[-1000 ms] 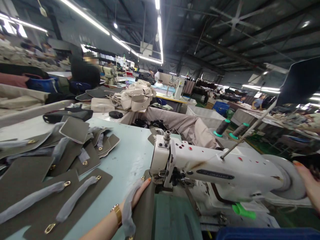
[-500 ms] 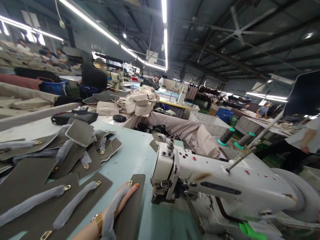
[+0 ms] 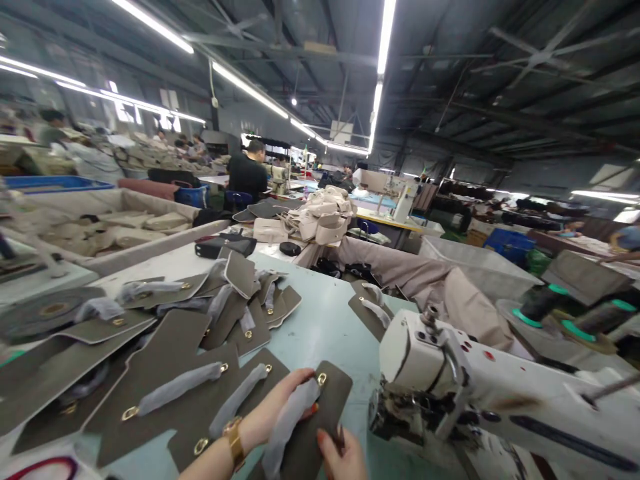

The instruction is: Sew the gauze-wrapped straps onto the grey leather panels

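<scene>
A dark grey-brown bag panel (image 3: 333, 393) lies at the front of the pale blue table, tilted a little. Its handle (image 3: 290, 420) is wrapped in translucent film and fixed by a gold-coloured ring. My left hand (image 3: 285, 400), with a gold bracelet at the wrist, grips the panel, its fingers passing beneath the handle. My right hand (image 3: 345, 457) pinches around the panel's right edge; a thin dark item shows between its fingers, too small to name. To the right stands a white sewing machine (image 3: 415, 353), apart from both hands.
Several similar panels with wrapped handles (image 3: 180, 390) cover the left of the table. Another panel (image 3: 370, 310) lies behind the machine head. Thread cones (image 3: 543, 305) stand at right. A fabric-lined bin (image 3: 395, 263) adjoins the table's far edge. A person in black (image 3: 247, 173) sits farther back.
My view has swung left, so the machine sits farther right. My right hand has come into view at the panel's edge. The left hand's fingers have curled from lying flat.
</scene>
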The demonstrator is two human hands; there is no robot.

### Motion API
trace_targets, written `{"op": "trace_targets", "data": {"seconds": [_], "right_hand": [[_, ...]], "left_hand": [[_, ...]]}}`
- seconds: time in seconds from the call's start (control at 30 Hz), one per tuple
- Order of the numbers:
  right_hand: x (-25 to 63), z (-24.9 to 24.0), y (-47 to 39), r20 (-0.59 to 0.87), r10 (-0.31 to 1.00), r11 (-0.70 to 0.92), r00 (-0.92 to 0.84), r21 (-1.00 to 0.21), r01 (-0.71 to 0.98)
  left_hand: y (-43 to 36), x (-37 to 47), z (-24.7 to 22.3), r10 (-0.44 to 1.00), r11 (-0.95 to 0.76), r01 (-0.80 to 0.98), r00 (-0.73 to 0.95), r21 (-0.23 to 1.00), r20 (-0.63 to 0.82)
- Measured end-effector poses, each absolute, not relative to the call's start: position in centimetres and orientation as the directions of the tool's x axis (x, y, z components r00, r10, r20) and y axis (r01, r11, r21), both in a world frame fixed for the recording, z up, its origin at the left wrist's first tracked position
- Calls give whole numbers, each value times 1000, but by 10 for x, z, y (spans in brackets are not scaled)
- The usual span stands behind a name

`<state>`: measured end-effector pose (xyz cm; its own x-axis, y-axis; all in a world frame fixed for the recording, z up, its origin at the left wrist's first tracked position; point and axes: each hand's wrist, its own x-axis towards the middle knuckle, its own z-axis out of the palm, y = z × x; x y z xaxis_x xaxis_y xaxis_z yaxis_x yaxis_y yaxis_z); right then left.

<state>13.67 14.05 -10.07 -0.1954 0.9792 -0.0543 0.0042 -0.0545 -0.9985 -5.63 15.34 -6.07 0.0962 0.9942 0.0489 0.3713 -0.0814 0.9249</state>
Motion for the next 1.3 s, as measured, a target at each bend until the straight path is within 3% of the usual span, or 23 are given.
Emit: {"op": "trace_targets", "data": {"seconds": [0.13, 0.23, 0.3, 0.5, 0.6, 0.7, 0.8, 0.9, 0.97, 1.0, 1.13, 1.3], "right_hand": [[116, -102, 196, -184, 982, -173, 39, -966, -194], [115, -99, 206, -231, 973, -228, -20, -937, -263], [114, -108, 190, -276, 958, -285, -75, -936, -205], [118, -132, 108, -292, 954, -295, -65, -955, -34], [124, -114, 90, -219, 963, -220, -154, -975, 13], [138, -90, 92, -107, 977, -89, -184, -990, 107], [153, -68, 100, -19, 985, 21, -172, -974, 225], [159, -55, 105, 11, 973, 70, -232, -966, 248], [157, -49, 104, -19, 963, 25, -270, -987, 159], [156, -46, 104, -44, 958, -20, -283, -996, 90], [168, -35, 97, -124, 953, -156, -277, -983, -98], [203, -20, 76, -152, 975, -156, -160, -988, -9]], "left_hand": [[131, -122, -100, 897, 58, 629, -374, 775, 236], [114, -154, -124, 885, 133, 757, -381, 640, 268], [107, -155, -131, 925, 119, 749, -322, 652, 201], [101, -83, -113, 934, 132, 317, -358, 939, -11], [96, -38, -97, 946, 141, 61, -302, 988, -116], [88, -14, -91, 942, 111, -18, -315, 994, -111], [77, -7, -90, 907, 174, -13, -388, 985, -166], [64, 1, -85, 910, 390, -183, -71, 902, -408], [57, 12, -77, 865, 501, -323, 156, 803, -477], [55, 19, -73, 847, 529, -394, 192, 752, -495], [57, 40, -56, 816, 502, -598, 86, 625, -572], [67, 46, -29, 879, 394, -625, 42, 674, -475]]}}
